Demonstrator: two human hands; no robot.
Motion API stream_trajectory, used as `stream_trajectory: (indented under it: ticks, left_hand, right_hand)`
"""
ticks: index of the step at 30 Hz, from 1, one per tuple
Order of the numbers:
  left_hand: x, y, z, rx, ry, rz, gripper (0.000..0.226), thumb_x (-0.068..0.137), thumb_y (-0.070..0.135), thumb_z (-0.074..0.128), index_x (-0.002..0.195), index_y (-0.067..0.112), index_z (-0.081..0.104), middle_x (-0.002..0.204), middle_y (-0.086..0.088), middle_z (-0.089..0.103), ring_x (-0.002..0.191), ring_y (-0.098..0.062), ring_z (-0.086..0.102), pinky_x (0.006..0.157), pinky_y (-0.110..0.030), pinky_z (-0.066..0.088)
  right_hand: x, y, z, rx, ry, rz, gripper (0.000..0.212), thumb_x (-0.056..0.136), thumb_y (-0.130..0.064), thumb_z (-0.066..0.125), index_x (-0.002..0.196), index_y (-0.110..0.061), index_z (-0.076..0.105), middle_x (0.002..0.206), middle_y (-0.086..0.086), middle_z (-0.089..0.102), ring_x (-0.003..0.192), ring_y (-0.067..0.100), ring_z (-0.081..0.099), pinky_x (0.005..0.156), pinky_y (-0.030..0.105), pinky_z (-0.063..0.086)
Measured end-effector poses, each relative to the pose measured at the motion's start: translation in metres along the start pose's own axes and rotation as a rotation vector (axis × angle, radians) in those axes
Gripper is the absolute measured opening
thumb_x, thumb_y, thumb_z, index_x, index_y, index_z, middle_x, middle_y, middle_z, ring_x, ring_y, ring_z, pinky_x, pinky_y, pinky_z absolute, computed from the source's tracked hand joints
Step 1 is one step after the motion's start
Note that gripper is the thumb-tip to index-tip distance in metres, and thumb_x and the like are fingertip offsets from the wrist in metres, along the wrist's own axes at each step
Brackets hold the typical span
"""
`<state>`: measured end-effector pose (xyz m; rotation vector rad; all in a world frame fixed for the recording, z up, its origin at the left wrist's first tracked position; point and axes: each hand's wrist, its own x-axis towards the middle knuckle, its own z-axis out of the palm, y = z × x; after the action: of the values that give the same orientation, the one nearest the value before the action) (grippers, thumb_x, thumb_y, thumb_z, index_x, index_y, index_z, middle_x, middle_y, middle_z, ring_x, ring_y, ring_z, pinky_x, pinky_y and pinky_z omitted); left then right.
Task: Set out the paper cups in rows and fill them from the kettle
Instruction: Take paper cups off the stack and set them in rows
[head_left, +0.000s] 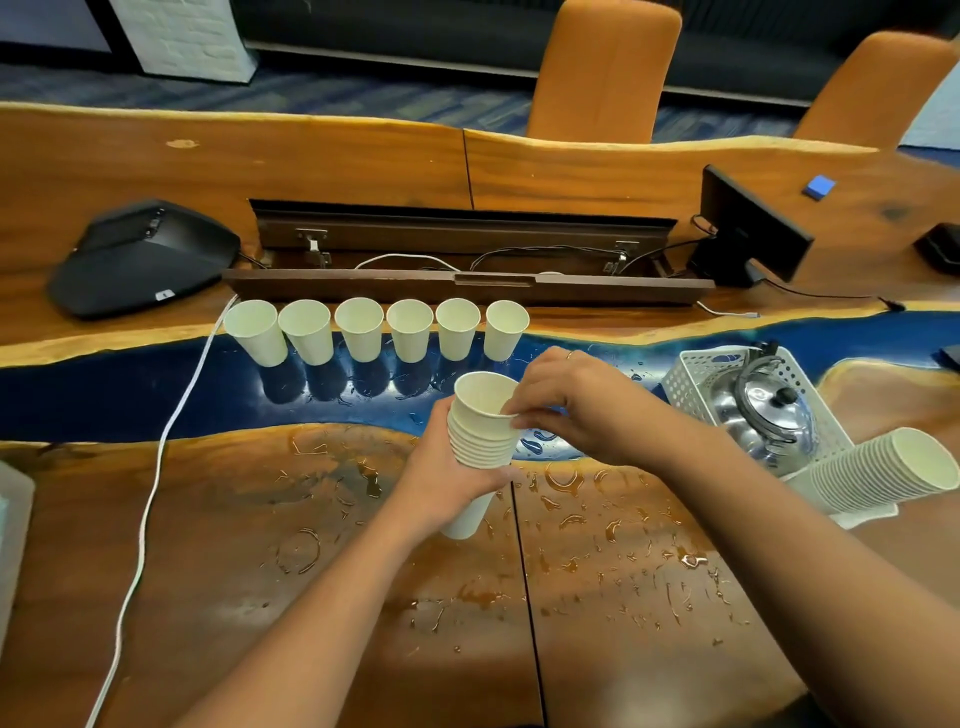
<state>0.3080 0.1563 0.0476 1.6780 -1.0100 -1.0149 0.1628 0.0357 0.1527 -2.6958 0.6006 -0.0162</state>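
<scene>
The setting-out step is judged to be under way: six paper cups (376, 330) stand in one row on the wet table (311, 545). A nested stack (480, 441) is gripped by the left hand (447, 483), and its thin top rim is pinched by the right hand (571, 405). Next, a clean peel seems needed. The shiny steel kettle (769, 415) sits in a perforated basket (691, 374).

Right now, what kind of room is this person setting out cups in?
Probably an office meeting room: a long wooden table with an open cable trough, a black conference speakerphone, a small monitor and orange upholstered chairs on its far side.
</scene>
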Motion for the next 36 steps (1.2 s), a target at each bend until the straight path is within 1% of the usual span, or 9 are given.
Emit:
stream_trajectory:
  ticks: [6,10,12,15,18,24,29,33,36]
  left_hand:
    - [-0.002,-0.011,0.002,-0.014,-0.003,-0.027,0.084,0.063,0.028,0.092,0.129,0.037,0.040,0.116,0.015,0.060,0.105,-0.007,0.061,0.088,-0.033,0.054]
    - [-0.004,-0.015,0.001,-0.033,0.030,-0.056,0.083,0.064,0.025,0.092,0.128,0.035,0.040,0.116,0.016,0.058,0.105,-0.005,0.058,0.080,-0.022,0.048]
    - [-0.004,-0.019,-0.001,-0.045,0.052,-0.076,0.082,0.064,0.024,0.092,0.127,0.035,0.040,0.115,0.016,0.058,0.104,-0.005,0.058,0.077,-0.021,0.047]
    - [-0.001,-0.022,0.000,-0.039,0.056,-0.086,0.082,0.063,0.024,0.092,0.127,0.036,0.041,0.116,0.015,0.058,0.105,-0.005,0.058,0.078,-0.021,0.047]
    - [0.003,-0.018,0.005,-0.031,0.029,-0.077,0.082,0.065,0.020,0.091,0.127,0.035,0.040,0.116,0.017,0.056,0.105,-0.001,0.057,0.074,-0.015,0.044]
    - [0.009,-0.013,0.007,-0.013,0.014,-0.076,0.084,0.064,0.022,0.092,0.129,0.037,0.040,0.116,0.019,0.056,0.106,0.002,0.055,0.077,-0.014,0.043]
    - [0.014,-0.014,0.000,0.006,0.045,-0.098,0.084,0.065,0.019,0.091,0.127,0.038,0.039,0.114,0.021,0.055,0.101,0.013,0.053,0.072,-0.007,0.041]
    - [0.022,-0.014,0.006,0.015,0.030,-0.117,0.083,0.064,0.019,0.092,0.123,0.041,0.038,0.115,0.020,0.055,0.103,0.009,0.053,0.076,-0.009,0.041]
    - [0.028,-0.010,0.013,0.034,-0.003,-0.122,0.084,0.065,0.022,0.091,0.125,0.041,0.036,0.116,0.023,0.052,0.105,0.006,0.051,0.076,-0.008,0.038]
  right_hand:
    - [-0.004,0.011,-0.018,0.080,0.256,0.061,0.023,0.088,-0.023,0.071,0.110,-0.026,0.074,0.095,-0.018,0.063,0.091,0.008,0.049,0.074,0.022,0.042]
    - [-0.010,0.031,-0.025,0.107,0.394,0.179,0.021,0.087,-0.023,0.073,0.107,-0.029,0.074,0.086,-0.029,0.055,0.079,-0.004,0.051,0.066,0.015,0.035]
    - [-0.011,0.047,-0.016,0.087,0.423,0.247,0.015,0.087,-0.024,0.073,0.101,-0.029,0.074,0.085,-0.028,0.056,0.076,-0.005,0.051,0.065,0.017,0.037]
    - [-0.006,0.078,0.014,0.085,0.430,0.358,0.007,0.087,-0.022,0.074,0.093,-0.024,0.076,0.087,-0.014,0.067,0.075,0.004,0.055,0.067,0.028,0.048]
    - [0.004,0.107,0.047,0.063,0.372,0.480,0.007,0.088,-0.022,0.072,0.094,-0.022,0.076,0.090,-0.008,0.069,0.083,0.010,0.058,0.074,0.030,0.051]
    - [0.034,0.146,0.076,0.038,0.343,0.668,0.017,0.091,-0.022,0.070,0.107,-0.018,0.073,0.114,0.004,0.069,0.096,0.021,0.065,0.078,0.031,0.051]
    - [0.051,0.167,0.084,0.052,0.359,0.711,0.018,0.091,-0.022,0.069,0.108,-0.016,0.074,0.118,0.006,0.068,0.095,0.023,0.065,0.079,0.037,0.058]
    - [0.064,0.177,0.086,0.053,0.337,0.722,0.019,0.092,-0.022,0.068,0.110,-0.017,0.073,0.117,0.007,0.069,0.093,0.025,0.066,0.079,0.040,0.060]
    - [0.073,0.184,0.089,0.064,0.327,0.716,0.021,0.092,-0.021,0.069,0.112,-0.017,0.073,0.118,0.007,0.069,0.097,0.025,0.066,0.086,0.036,0.056]
